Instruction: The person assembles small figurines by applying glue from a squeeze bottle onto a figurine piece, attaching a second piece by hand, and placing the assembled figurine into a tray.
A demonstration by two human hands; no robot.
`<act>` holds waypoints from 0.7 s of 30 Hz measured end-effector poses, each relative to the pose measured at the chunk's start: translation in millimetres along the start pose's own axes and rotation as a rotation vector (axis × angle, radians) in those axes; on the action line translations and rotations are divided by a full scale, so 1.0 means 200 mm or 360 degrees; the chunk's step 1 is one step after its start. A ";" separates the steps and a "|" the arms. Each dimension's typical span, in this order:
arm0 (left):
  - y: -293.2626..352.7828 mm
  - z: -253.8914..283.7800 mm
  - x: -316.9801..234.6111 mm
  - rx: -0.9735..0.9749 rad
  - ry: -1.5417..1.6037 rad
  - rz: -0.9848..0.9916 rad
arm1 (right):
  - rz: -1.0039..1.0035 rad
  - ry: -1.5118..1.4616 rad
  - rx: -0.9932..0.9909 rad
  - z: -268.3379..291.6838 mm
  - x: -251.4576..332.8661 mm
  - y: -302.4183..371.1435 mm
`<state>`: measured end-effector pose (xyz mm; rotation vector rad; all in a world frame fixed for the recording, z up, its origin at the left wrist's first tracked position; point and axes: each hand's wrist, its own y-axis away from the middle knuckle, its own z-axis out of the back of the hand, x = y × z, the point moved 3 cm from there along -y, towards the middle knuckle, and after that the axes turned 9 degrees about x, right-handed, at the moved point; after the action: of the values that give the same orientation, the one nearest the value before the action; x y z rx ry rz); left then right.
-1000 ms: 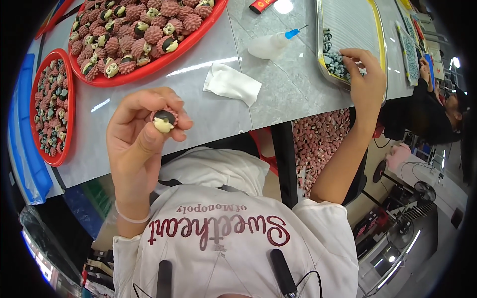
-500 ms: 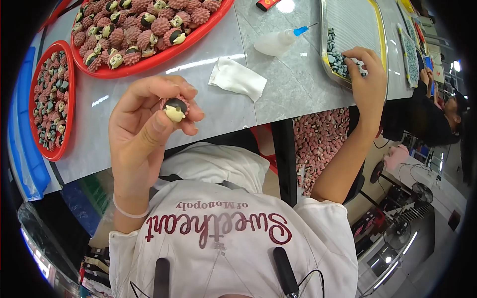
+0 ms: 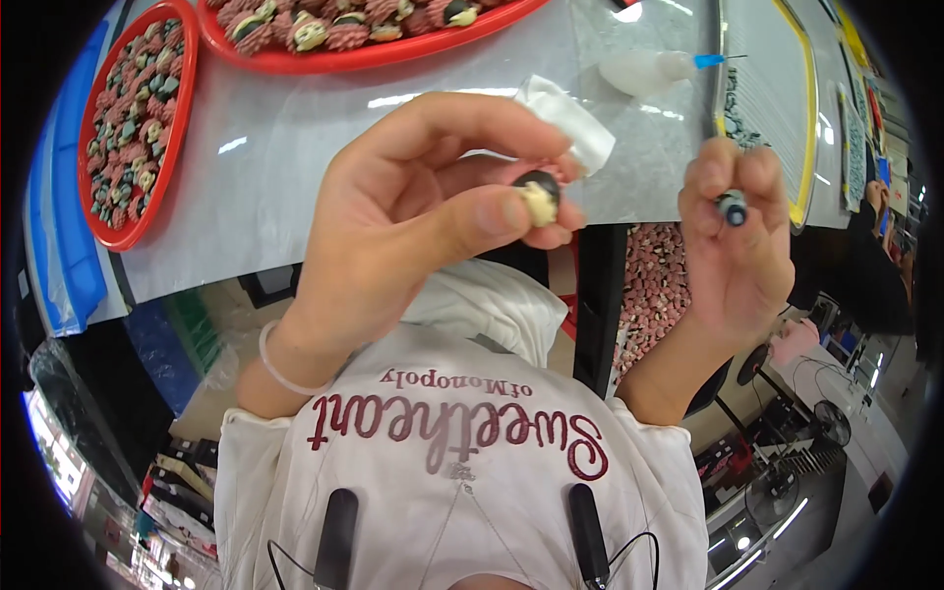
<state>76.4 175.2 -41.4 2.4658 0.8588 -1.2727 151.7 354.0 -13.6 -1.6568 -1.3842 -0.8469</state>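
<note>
Between the thumb and fingers of my left hand [image 3: 423, 197] is a small figurine piece [image 3: 540, 195], with a cream face, a black cap and a ridged pink base partly hidden by the fingers. My right hand [image 3: 736, 226] pinches a tiny dark blue-green piece [image 3: 732, 207], one dark round end showing. Both hands are raised over the table's near edge, a short gap apart. Beyond the right hand, more small blue-green pieces [image 3: 739, 120] lie in a shallow yellow-edged tray [image 3: 808, 128].
Two red trays, a large one [image 3: 379, 56] and a smaller one [image 3: 183, 118], hold many pink pieces. A white squeeze bottle [image 3: 644, 73] with a blue needle tip lies near a folded white cloth [image 3: 580, 123]. Below the table are loose pink pieces [image 3: 654, 280]. Another person's hand [image 3: 875, 195] is at far right.
My right hand has left the yellow-edged tray with a dark piece and come nearer to me. My left hand has moved right with the figurine piece. The view has shifted too.
</note>
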 end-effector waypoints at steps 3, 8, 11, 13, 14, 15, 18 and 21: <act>0.01 0.00 0.02 -0.0048 0.0037 0.0017 | -0.0395 -0.0158 0.0133 -0.10 -0.09 -0.02; 0.03 -0.01 0.03 -0.0053 0.0067 0.0026 | -0.0007 0.0529 0.0044 -0.21 -0.09 -0.03; 0.04 -0.01 0.01 -0.0063 0.0049 0.0074 | 0.0171 0.0791 0.0018 -0.24 -0.10 -0.04; 0.03 -0.02 0.01 -0.0072 0.0093 0.0104 | 0.0406 0.1083 0.0145 -0.25 -0.08 -0.04; 0.03 -0.01 0.01 -0.0073 0.0096 0.0105 | 0.0403 0.1084 0.0145 -0.25 -0.08 -0.04; 0.03 -0.01 0.02 -0.0088 0.0077 0.0082 | 0.0490 0.1278 0.0167 -0.28 -0.06 -0.05; 0.03 0.00 0.01 -0.0097 0.0046 0.0036 | 0.0642 0.1525 0.0208 -0.31 -0.05 -0.06; 0.03 0.02 -0.01 -0.0092 -0.0009 0.0012 | 0.0741 0.1610 0.0250 -0.31 -0.06 -0.08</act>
<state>77.2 168.5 -42.3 2.4175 0.8720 -1.2341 134.6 294.6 6.5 -1.0695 -0.3347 -1.0337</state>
